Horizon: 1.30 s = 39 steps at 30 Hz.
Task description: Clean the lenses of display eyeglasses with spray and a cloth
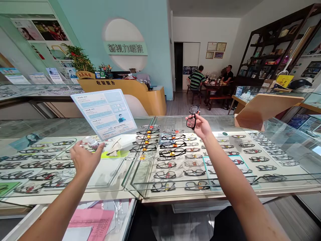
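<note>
My right hand (202, 126) is raised above the glass counter, its fingers closed on a pair of black-framed eyeglasses (191, 122) held on end. Over the left part of the counter, my left hand (85, 159) has thumb and fingers spread apart. Just beyond it, a small white bottle (91, 142) shows between the thumb and fingers; whether they touch it I cannot tell. A light-blue printed sign (105, 115) stands tilted behind that hand. Between the two hands, several dark eyeglasses (172, 144) with orange tags lie in rows on the counter.
The glass display counter (155, 121) holds many more frames. Below it on the left, an open drawer contains pink paper (91, 222). A brown tilted board (263, 108) stands at the right. Farther back are a yellow reception desk (152, 100) and two people seated at a table.
</note>
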Available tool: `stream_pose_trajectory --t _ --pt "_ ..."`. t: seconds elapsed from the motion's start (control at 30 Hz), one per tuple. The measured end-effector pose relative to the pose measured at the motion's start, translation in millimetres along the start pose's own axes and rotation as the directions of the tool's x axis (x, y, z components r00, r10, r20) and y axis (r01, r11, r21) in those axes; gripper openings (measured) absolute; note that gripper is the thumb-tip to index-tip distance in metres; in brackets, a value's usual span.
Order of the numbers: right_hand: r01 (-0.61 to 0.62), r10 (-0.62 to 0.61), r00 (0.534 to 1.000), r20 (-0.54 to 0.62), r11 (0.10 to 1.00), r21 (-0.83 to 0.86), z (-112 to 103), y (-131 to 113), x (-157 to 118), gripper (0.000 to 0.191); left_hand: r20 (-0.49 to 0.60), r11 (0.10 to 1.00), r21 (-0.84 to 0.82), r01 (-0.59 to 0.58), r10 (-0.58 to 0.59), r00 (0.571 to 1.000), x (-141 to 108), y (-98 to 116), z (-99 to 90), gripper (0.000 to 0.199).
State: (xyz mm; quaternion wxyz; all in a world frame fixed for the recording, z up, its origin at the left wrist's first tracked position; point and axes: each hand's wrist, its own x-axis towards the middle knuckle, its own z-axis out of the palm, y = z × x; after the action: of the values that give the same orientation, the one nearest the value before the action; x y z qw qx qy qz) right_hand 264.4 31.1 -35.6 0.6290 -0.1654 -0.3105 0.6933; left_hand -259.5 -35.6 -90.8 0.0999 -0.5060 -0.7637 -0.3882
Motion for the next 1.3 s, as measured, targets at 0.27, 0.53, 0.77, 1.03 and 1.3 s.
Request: stream_pose_trajectory --t 0.27,0.53,0.77,1.03,1.3 --pt "0.01 -0.011 1.0 -0.01 0.999 -0.051 -3.8 3.4 1.6 0.01 0.418 0.915 0.353 -0.196 0.033 0.908 -22.2 67.6 -18.3 0.061" --pt "-0.014 0.013 1.0 -0.014 0.995 -0.099 -0.1 7.1 0.9 0.007 0.55 0.865 0.493 -0.095 -0.224 0.805 -16.3 62.6 11.1 0.079" --pt "-0.043 0.042 0.999 -0.016 0.995 -0.086 3.9 8.7 -0.6 0.011 0.509 0.906 0.413 -0.093 -0.145 0.848 -5.2 54.0 20.5 0.071" --pt "-0.034 0.034 0.999 -0.008 0.995 -0.092 3.7 6.4 -1.4 0.009 0.393 0.909 0.383 -0.165 0.002 0.92 8.8 71.1 10.2 0.04" --pt "0.007 -0.005 1.0 0.031 0.996 -0.084 3.9 2.9 -3.5 0.009 0.227 0.839 -0.521 0.156 -0.039 0.973 27.5 177.2 -15.3 0.027"
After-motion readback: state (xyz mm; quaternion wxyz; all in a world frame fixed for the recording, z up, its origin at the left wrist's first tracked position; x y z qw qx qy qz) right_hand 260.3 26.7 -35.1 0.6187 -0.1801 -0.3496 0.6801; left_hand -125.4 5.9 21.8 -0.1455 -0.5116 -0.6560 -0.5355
